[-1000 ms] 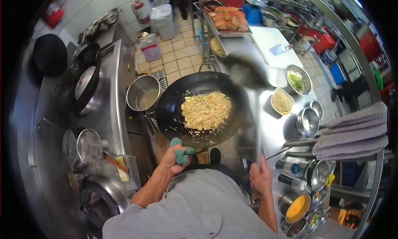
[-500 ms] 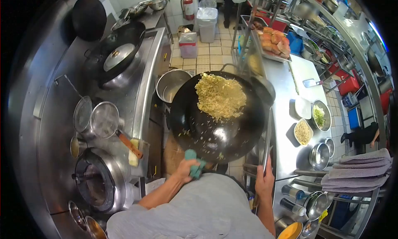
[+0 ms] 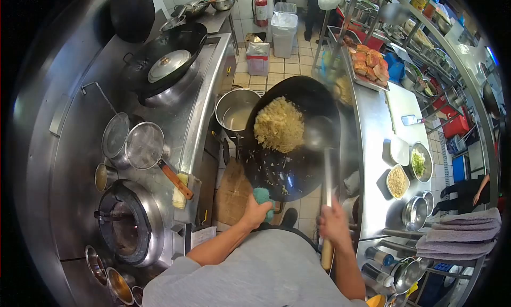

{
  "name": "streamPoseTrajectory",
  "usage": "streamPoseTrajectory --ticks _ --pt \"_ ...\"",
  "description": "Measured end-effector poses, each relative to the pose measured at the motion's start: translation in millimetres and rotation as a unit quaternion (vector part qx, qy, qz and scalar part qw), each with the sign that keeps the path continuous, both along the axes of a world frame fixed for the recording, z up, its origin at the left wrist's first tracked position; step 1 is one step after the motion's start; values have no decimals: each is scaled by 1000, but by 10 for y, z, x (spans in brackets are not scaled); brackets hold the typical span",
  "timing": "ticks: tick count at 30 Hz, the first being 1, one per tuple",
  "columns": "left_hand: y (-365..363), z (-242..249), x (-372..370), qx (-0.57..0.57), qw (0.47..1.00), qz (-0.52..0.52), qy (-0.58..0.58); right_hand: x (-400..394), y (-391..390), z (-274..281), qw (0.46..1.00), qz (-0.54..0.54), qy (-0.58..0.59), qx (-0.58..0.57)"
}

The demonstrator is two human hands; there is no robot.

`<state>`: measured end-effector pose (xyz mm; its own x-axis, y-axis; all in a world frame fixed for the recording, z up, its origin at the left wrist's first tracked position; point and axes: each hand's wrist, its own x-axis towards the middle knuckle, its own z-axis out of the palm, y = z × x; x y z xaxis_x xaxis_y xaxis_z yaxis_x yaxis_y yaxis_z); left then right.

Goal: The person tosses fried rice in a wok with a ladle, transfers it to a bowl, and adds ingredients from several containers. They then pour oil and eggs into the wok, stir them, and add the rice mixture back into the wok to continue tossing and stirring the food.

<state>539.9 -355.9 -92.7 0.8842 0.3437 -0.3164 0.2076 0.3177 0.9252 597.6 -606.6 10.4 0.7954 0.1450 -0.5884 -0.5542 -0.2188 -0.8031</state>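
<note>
My left hand (image 3: 255,211) is closed around a folded green cloth (image 3: 262,195) at the near edge of a large black wok (image 3: 271,176); the wok's grip under the cloth is hidden. The wok is held off the stove, over the aisle, tilted. Fried rice (image 3: 279,125) is heaped in its far left part, with loose grains scattered nearer me. My right hand (image 3: 335,224), blurred by motion, is wrapped round the handle of a long ladle (image 3: 328,174). The ladle's bowl is inside the wok, just right of the rice.
At left is the steel stove (image 3: 175,112) with a second wok (image 3: 159,46), strainers (image 3: 145,145) and a burner (image 3: 125,222). A metal pot (image 3: 234,110) stands left of my wok. The right counter (image 3: 372,163) bears bowls and a meat tray (image 3: 367,82). Another person (image 3: 463,192) is at far right.
The wok has tilted more steeply and turned. The ladle's bowl has swung from the wok's right rim inward beside the rice. My right hand has moved slightly left, and the whole view has shifted.
</note>
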Motion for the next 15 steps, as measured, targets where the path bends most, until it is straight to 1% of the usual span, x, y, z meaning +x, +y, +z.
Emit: streamPoseTrajectory --ticks 1,3,4,7,8,11,13,14,15 --pt "38 -2 49 -36 999 5 19 -46 223 19 993 -15 87 74" --pt "121 25 203 -107 992 13 60 -34 469 53 959 -27 187 213" --pt "194 70 220 -171 981 -10 90 -69 512 48 930 -33 236 278" --pt "323 -161 81 -283 934 -17 218 -169 315 -389 837 -86 356 407" --pt "332 -175 49 -287 930 -13 230 -230 234 -370 807 -104 394 427" --pt "246 -135 -110 -310 914 -16 263 -448 22 -209 844 -111 356 385" --pt "241 -43 -58 -324 909 -39 261 -572 88 257 933 -67 266 234" --pt "231 -56 -32 -326 911 -51 249 -602 123 394 963 -42 217 154" --pt "229 -59 -25 -326 913 -63 238 -665 58 332 974 -31 182 129"
